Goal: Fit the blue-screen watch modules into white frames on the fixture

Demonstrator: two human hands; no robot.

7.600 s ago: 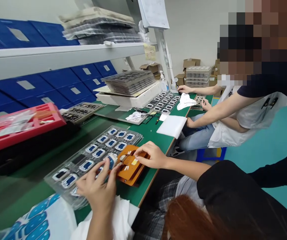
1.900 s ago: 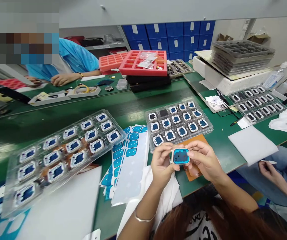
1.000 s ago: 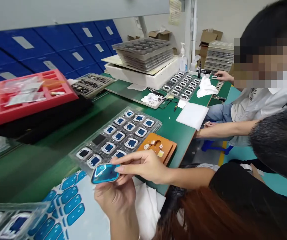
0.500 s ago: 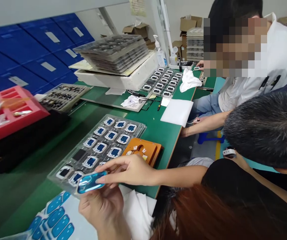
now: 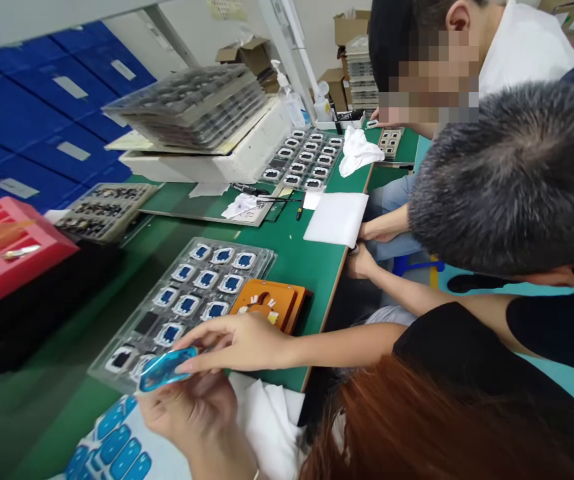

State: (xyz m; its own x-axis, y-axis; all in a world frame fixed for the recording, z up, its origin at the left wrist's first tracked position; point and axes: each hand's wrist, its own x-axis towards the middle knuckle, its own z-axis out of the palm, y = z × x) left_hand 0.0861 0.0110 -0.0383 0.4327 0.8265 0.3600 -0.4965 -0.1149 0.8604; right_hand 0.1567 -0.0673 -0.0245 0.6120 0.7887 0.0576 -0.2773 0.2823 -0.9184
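A shiny blue film-covered piece (image 5: pixel 159 372), oblong with rounded ends, is held between my two hands. My left hand (image 5: pixel 194 413) grips it from below, its fingers partly hidden. From the right, my right hand (image 5: pixel 244 343) pinches its near end, thumb on the blue face. Just behind lies a clear plastic tray (image 5: pixel 268 259) of white-framed parts with blue centres, partly covered by my fingers. A sheet of blue rounded stickers (image 5: pixel 117 443) lies below my left hand, beside a white cloth (image 5: pixel 267 413).
An orange fixture block (image 5: pixel 289 307) sits by the tray near the table edge. Farther back are a white foam sheet (image 5: pixel 334 220), another parts tray (image 5: pixel 287 173) and stacked trays (image 5: pixel 191 110). A red foam box (image 5: pixel 17 247) stands left. Two people sit to the right.
The view has shifted, and the blue piece now looks more steeply tilted in my hands. The nearer co-worker has leaned toward the table, both hands now by its edge.
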